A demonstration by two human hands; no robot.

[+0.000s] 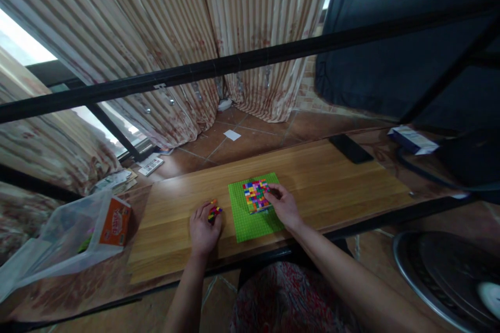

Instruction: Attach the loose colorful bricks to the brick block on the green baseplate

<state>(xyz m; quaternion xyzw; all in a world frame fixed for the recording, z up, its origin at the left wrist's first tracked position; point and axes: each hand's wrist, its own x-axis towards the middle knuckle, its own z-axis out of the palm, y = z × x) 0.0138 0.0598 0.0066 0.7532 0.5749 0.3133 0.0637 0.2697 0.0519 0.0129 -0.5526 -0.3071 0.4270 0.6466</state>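
Head view: working at the right edge of a multicoloured brick block (pixel 253 195), atop a green baseplate (pixel 242 228), with the right hand (pixel 287 208) bunched; cannot tell whether pinching a piece. Curling the left hand (pixel 205 230) around loose bricks (pixel 214 212) on a wooden board (pixel 167 234), with unclear grip. Apparently mid-build; next, likely needing careful lining-up and a firm press.

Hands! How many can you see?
2. The left hand is beside small loose bricks on the wooden board; the right hand is at the colourful brick block on the green baseplate.
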